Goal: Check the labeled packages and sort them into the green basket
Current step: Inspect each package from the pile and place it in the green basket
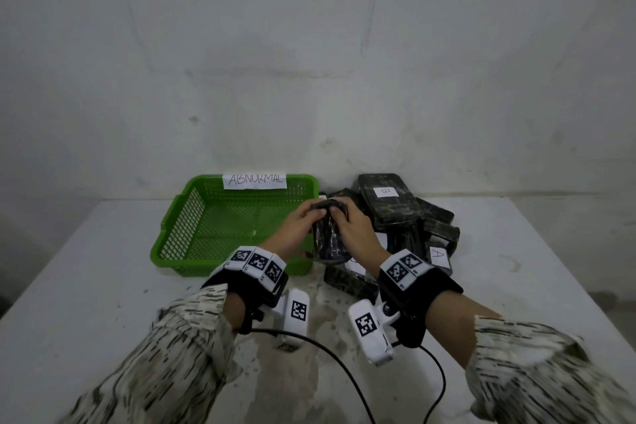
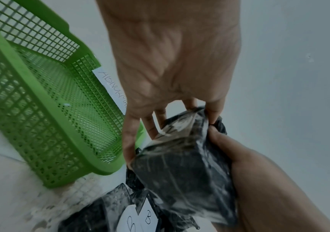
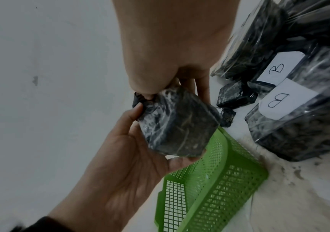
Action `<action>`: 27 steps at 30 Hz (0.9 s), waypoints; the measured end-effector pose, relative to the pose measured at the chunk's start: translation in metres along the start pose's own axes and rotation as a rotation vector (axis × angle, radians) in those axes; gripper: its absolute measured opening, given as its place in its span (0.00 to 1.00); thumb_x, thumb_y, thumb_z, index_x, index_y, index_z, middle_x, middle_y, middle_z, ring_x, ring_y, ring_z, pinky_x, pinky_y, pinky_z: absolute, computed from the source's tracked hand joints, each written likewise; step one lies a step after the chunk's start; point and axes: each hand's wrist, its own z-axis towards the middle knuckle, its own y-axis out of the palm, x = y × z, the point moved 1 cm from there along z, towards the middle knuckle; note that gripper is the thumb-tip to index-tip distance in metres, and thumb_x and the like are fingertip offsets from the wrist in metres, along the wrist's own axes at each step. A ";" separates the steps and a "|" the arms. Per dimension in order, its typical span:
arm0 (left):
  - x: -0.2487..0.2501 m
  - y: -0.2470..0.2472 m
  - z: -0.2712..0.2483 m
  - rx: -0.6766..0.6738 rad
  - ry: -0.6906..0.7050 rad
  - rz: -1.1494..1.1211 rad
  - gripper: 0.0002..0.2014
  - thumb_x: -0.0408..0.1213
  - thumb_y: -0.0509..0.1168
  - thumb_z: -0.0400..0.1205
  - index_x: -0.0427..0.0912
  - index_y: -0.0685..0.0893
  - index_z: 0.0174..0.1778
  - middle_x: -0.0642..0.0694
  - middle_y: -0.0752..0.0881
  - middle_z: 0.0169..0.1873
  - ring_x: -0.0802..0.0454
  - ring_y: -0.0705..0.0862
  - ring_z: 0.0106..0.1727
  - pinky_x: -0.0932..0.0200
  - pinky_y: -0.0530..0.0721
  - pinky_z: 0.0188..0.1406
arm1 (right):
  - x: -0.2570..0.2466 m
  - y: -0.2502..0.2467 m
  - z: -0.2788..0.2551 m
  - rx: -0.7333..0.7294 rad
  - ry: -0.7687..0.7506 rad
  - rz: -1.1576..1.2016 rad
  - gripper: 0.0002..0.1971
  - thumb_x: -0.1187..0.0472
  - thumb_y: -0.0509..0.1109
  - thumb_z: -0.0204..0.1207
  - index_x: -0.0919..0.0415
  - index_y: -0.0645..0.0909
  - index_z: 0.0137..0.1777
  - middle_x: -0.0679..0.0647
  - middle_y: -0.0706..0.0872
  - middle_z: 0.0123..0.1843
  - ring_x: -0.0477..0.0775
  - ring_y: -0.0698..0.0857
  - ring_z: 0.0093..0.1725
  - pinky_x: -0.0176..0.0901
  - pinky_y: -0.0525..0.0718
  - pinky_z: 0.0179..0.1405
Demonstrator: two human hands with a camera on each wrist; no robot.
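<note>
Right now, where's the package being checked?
In the head view the package is held up by both hands, left hand and right hand, just right of the green basket.

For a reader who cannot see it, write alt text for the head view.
Two hands, left hand and right hand, hold a black wrapped package over a white table, between an empty green basket marked ABNORMAL and a pile of packages.

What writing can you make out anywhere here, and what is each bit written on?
"ABNORMAL": handwritten paper sign on the far wall of the green basket.
"B": white label on the top package of the pile.
"A": white label on a package at the pile's near right.
"B", "B": two labels on neighbouring packages.
The held package shows no label.
</note>
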 end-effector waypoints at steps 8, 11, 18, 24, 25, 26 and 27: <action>0.000 0.000 0.001 0.044 -0.050 -0.130 0.18 0.35 0.56 0.86 0.44 0.69 0.74 0.45 0.77 0.58 0.47 0.76 0.60 0.46 0.82 0.51 | -0.004 0.002 -0.004 -0.163 0.070 -0.116 0.20 0.57 0.58 0.86 0.61 0.67 0.75 0.61 0.82 0.65 0.61 0.82 0.64 0.41 0.77 0.54; -0.003 -0.002 0.003 0.031 -0.045 -0.066 0.21 0.29 0.56 0.86 0.45 0.67 0.75 0.44 0.77 0.60 0.46 0.75 0.64 0.44 0.79 0.59 | -0.002 0.003 -0.005 -0.145 0.059 -0.102 0.18 0.57 0.58 0.86 0.59 0.70 0.74 0.61 0.83 0.65 0.61 0.82 0.64 0.44 0.79 0.57; -0.007 -0.014 0.010 0.116 -0.062 -0.079 0.18 0.30 0.58 0.85 0.37 0.70 0.72 0.33 0.79 0.65 0.37 0.80 0.63 0.46 0.80 0.55 | -0.007 0.007 -0.007 -0.284 0.096 0.134 0.31 0.68 0.62 0.82 0.49 0.59 0.82 0.58 0.77 0.72 0.57 0.79 0.69 0.53 0.79 0.69; -0.007 -0.023 0.009 0.167 -0.124 -0.088 0.22 0.44 0.59 0.85 0.34 0.72 0.71 0.36 0.80 0.63 0.40 0.80 0.61 0.50 0.82 0.52 | -0.007 0.000 -0.011 -0.326 -0.054 0.159 0.16 0.55 0.67 0.81 0.46 0.77 0.69 0.49 0.76 0.69 0.52 0.76 0.70 0.45 0.84 0.60; -0.008 -0.025 0.009 0.145 -0.148 -0.068 0.24 0.48 0.58 0.85 0.35 0.73 0.71 0.36 0.80 0.64 0.38 0.80 0.63 0.46 0.82 0.57 | -0.005 0.000 -0.012 -0.327 -0.084 0.123 0.12 0.57 0.69 0.79 0.49 0.81 0.62 0.48 0.76 0.64 0.49 0.74 0.70 0.39 0.82 0.60; -0.010 -0.026 0.009 0.112 -0.172 -0.054 0.25 0.52 0.57 0.84 0.36 0.75 0.69 0.36 0.81 0.64 0.38 0.81 0.63 0.43 0.83 0.58 | -0.002 -0.001 -0.011 -0.303 -0.097 0.086 0.10 0.59 0.72 0.77 0.50 0.83 0.57 0.47 0.74 0.63 0.46 0.70 0.71 0.35 0.76 0.64; -0.011 -0.024 0.007 0.075 -0.206 -0.070 0.25 0.55 0.54 0.84 0.38 0.77 0.67 0.37 0.82 0.60 0.38 0.81 0.61 0.43 0.84 0.56 | 0.001 -0.003 -0.010 -0.254 -0.099 0.061 0.08 0.60 0.74 0.75 0.51 0.85 0.53 0.48 0.72 0.63 0.45 0.66 0.73 0.37 0.70 0.70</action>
